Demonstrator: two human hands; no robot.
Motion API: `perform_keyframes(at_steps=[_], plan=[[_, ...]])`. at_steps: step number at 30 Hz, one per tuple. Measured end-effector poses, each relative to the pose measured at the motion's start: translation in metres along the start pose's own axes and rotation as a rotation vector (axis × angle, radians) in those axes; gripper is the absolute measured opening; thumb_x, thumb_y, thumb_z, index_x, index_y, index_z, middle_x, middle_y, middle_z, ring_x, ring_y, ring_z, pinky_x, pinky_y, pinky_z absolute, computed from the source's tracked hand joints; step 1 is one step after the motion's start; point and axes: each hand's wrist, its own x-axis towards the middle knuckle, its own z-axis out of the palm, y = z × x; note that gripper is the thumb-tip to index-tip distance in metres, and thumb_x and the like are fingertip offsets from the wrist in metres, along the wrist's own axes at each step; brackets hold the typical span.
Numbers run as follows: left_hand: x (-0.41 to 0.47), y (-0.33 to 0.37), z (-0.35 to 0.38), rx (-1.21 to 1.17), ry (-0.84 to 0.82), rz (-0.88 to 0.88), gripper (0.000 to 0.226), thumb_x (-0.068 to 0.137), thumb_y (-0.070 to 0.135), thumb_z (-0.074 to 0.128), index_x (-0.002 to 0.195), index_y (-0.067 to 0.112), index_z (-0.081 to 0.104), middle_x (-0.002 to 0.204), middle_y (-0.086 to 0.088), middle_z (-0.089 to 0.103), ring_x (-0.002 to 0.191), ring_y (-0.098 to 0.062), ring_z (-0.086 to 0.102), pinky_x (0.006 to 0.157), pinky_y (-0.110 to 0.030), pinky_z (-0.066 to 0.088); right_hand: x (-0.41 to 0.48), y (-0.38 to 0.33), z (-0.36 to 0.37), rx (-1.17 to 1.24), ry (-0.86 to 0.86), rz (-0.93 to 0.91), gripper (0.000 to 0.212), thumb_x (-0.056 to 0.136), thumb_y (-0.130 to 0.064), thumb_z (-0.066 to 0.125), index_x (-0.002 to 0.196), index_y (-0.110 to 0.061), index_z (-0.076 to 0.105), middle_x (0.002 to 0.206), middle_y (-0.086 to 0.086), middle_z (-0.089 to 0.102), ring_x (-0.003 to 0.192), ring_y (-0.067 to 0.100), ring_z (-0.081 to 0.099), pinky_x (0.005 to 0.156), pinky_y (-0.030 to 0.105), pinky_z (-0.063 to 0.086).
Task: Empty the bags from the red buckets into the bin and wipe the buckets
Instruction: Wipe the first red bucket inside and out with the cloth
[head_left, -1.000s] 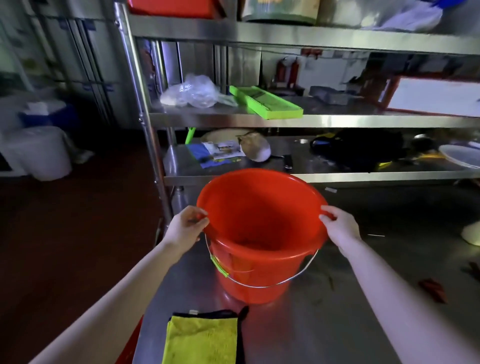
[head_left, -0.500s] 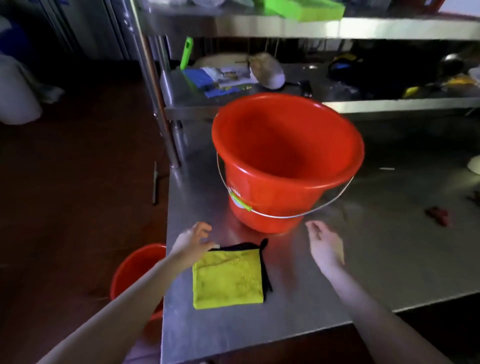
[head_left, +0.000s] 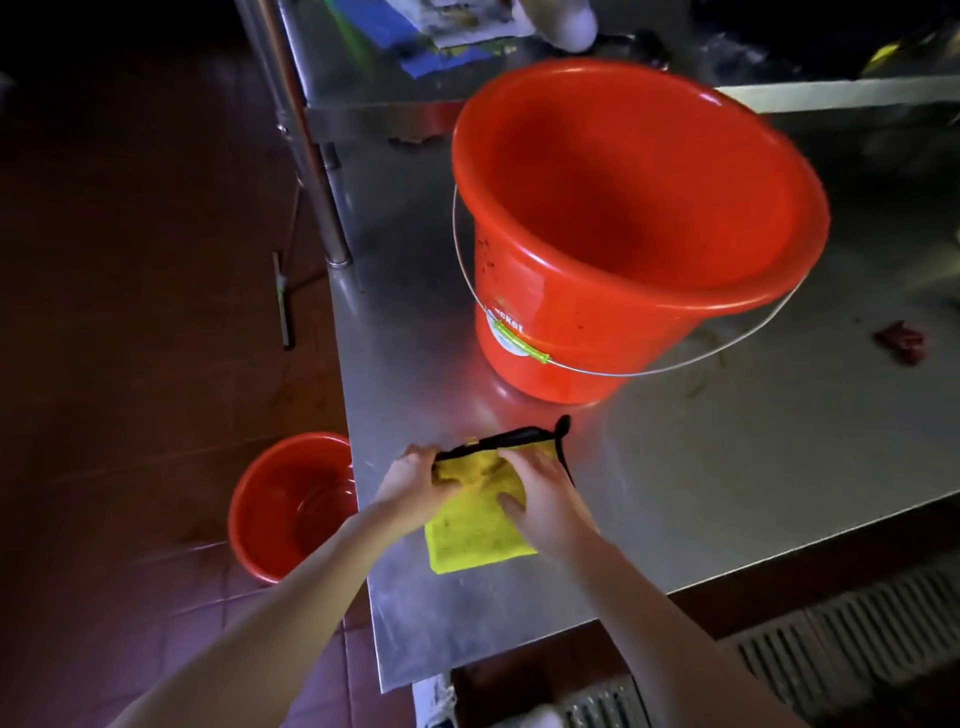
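**A:** Which way is the bucket facing?

**B:** The red bucket (head_left: 639, 234) stands upright on the tabletop (head_left: 753, 467), mouth up, its wire handle (head_left: 675, 365) hanging down across the near side. A second red bucket (head_left: 291, 512) stands on the floor (head_left: 130, 312) by the tabletop's left edge, also mouth up.

**A:** And the cloth?

**B:** The yellow cloth (head_left: 475, 535) lies just in front of the bucket. Its long axis runs from me towards the bucket, black edge at the far end.

**A:** What's changed?

**B:** Half a second ago it lay flat, with my open hands on either side of it. Now its far end is bunched.

**A:** Your hands?

**B:** My left hand (head_left: 413, 483) grips the far left corner with curled fingers. My right hand (head_left: 545, 512) clutches the middle, thumb tucked in. Both forearms reach forward and meet over the cloth.
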Motion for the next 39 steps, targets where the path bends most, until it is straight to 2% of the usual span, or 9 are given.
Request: perform_keyframes(at_steps=[5, 8, 11, 16, 23, 28, 32, 35, 39], plan=[[-0.035, 0.033, -0.022, -0.059, -0.043, 0.315, 0.027, 0.081, 0.012, 0.071, 0.105, 0.018, 0.06, 0.077, 0.014, 0.052, 0.074, -0.008, 0.048, 0.058, -0.005, 0.034, -0.018, -0.013, -0.021, 0.008, 0.15, -0.085, 0.075, 0.081, -0.018, 0.072, 0.147, -0.022, 0.037, 0.147, 0.001, 0.039, 0.131, 0.022, 0.038, 0.109, 0.035, 0.035], [-0.054, 0.058, -0.043, -0.076, 0.01, 0.44, 0.026, 0.08, 0.015, 0.075, 0.104, 0.019, 0.063, 0.078, 0.015, 0.058, 0.072, -0.002, 0.049, 0.065, -0.007, 0.036, -0.022, -0.017, -0.046, -0.059, 0.229, -0.14, 0.043, 0.077, -0.021, 0.077, 0.114, -0.007, 0.061, 0.116, 0.006, 0.059, 0.108, 0.029, 0.054, 0.089, 0.035, 0.044], [-0.071, 0.084, -0.064, -0.13, 0.118, 0.498, 0.026, 0.078, 0.021, 0.078, 0.1, 0.024, 0.064, 0.08, 0.006, 0.065, 0.075, -0.012, 0.056, 0.07, -0.017, 0.042, -0.03, -0.024, -0.075, -0.044, 0.307, -0.169, 0.029, 0.078, -0.023, 0.078, 0.092, -0.003, 0.061, 0.089, 0.009, 0.061, 0.087, 0.032, 0.059, 0.072, 0.036, 0.045], [-0.092, 0.118, -0.092, -0.207, 0.299, 0.539, 0.035, 0.073, 0.051, 0.073, 0.101, 0.034, 0.062, 0.086, 0.013, 0.066, 0.078, -0.005, 0.062, 0.071, -0.016, 0.047, -0.049, -0.041, -0.136, 0.208, 0.417, -0.335, 0.024, 0.089, -0.027, 0.067, 0.088, -0.028, 0.043, 0.074, -0.018, 0.046, 0.07, 0.006, 0.047, 0.06, 0.02, 0.033], [-0.105, 0.167, -0.087, -0.262, 0.372, 0.49, 0.032, 0.081, 0.008, 0.077, 0.087, 0.037, 0.066, 0.084, 0.009, 0.071, 0.075, 0.0, 0.066, 0.068, -0.016, 0.05, -0.051, -0.019, -0.238, 0.36, 0.406, -0.519, 0.015, 0.092, -0.027, 0.064, 0.09, -0.02, 0.051, 0.077, -0.011, 0.056, 0.074, 0.009, 0.053, 0.067, 0.024, 0.041], [-0.08, 0.255, -0.089, -0.28, 0.704, 0.592, 0.032, 0.085, 0.008, 0.072, 0.096, 0.037, 0.065, 0.085, 0.02, 0.067, 0.079, -0.001, 0.061, 0.074, -0.017, 0.049, -0.032, 0.017, -0.308, 0.389, 0.536, -0.505, 0.018, 0.092, -0.033, 0.064, 0.097, -0.017, 0.055, 0.085, -0.007, 0.065, 0.079, 0.011, 0.061, 0.071, 0.029, 0.049], [-0.05, 0.312, -0.083, -0.199, 0.787, 0.557, 0.031, 0.086, 0.008, 0.069, 0.114, 0.019, 0.066, 0.099, 0.01, 0.065, 0.089, -0.006, 0.058, 0.079, -0.01, 0.043, 0.004, 0.034, -0.35, 0.37, 0.648, -0.317, 0.042, 0.088, -0.028, 0.068, 0.126, -0.024, 0.05, 0.112, -0.001, 0.065, 0.1, 0.018, 0.061, 0.083, 0.031, 0.049], [-0.038, 0.305, -0.077, 0.012, 0.681, 0.454, 0.044, 0.086, 0.017, 0.07, 0.128, 0.02, 0.057, 0.114, 0.0, 0.063, 0.107, -0.015, 0.057, 0.094, -0.023, 0.043, 0.024, 0.049, -0.353, -0.102, 0.497, -0.16, 0.058, 0.088, -0.031, 0.067, 0.139, -0.026, 0.04, 0.138, 0.01, 0.043, 0.122, 0.031, 0.047, 0.095, 0.042, 0.043], [-0.046, 0.255, -0.074, 0.35, 0.689, 0.324, 0.045, 0.089, 0.055, 0.049, 0.121, 0.027, 0.064, 0.122, 0.001, 0.059, 0.125, -0.025, 0.048, 0.107, -0.042, 0.036, 0.03, 0.056, -0.326, -0.417, 0.453, -0.521, 0.042, 0.095, -0.051, 0.047, 0.124, -0.025, 0.062, 0.146, 0.003, 0.043, 0.132, 0.026, 0.039, 0.113, 0.045, 0.028]])
